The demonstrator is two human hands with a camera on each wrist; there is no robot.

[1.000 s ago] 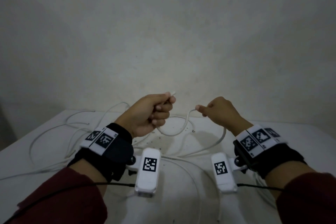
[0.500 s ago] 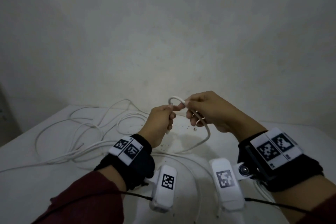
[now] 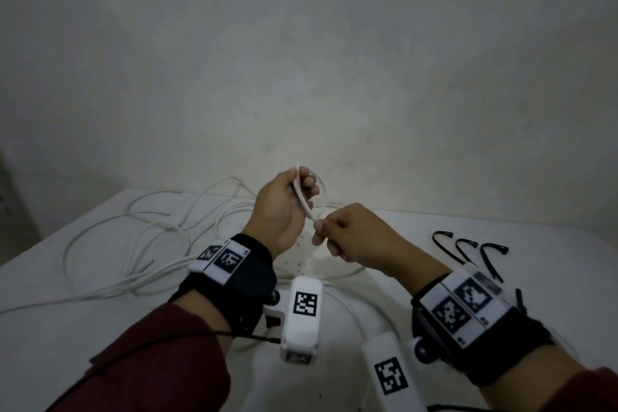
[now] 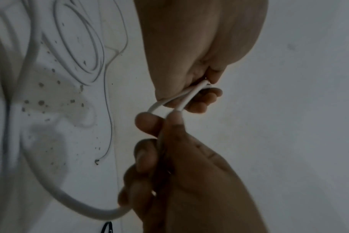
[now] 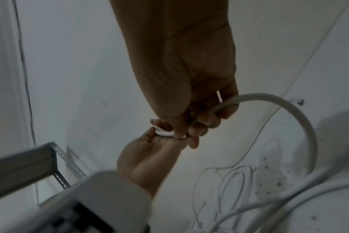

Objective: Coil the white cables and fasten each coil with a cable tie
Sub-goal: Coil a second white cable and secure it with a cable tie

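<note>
Above the white table [image 3: 551,261], my left hand [image 3: 301,187] grips a small loop of white cable [image 3: 302,197], whose end sticks up past the fingers. Just below and to the right, my right hand [image 3: 322,231] pinches the same cable; the rest trails down to the table. In the left wrist view the left hand [image 4: 201,88] holds two crossing strands of cable [image 4: 181,100], and the right hand [image 4: 163,119] pinches them from below. The right wrist view shows the right hand [image 5: 191,126] curled round the cable [image 5: 289,107], with the left hand [image 5: 159,130] beneath it.
Several loose white cables [image 3: 133,244] sprawl over the left half of the table. Three black cable ties [image 3: 466,246] lie on the table to the right of my right hand. A bare wall stands close behind. A metal bracket [image 5: 30,160] shows beside the table.
The hands came together from apart. My left hand has risen and turned with a loop in it, the right hand has slid down the cable. The cable ties have come into view.
</note>
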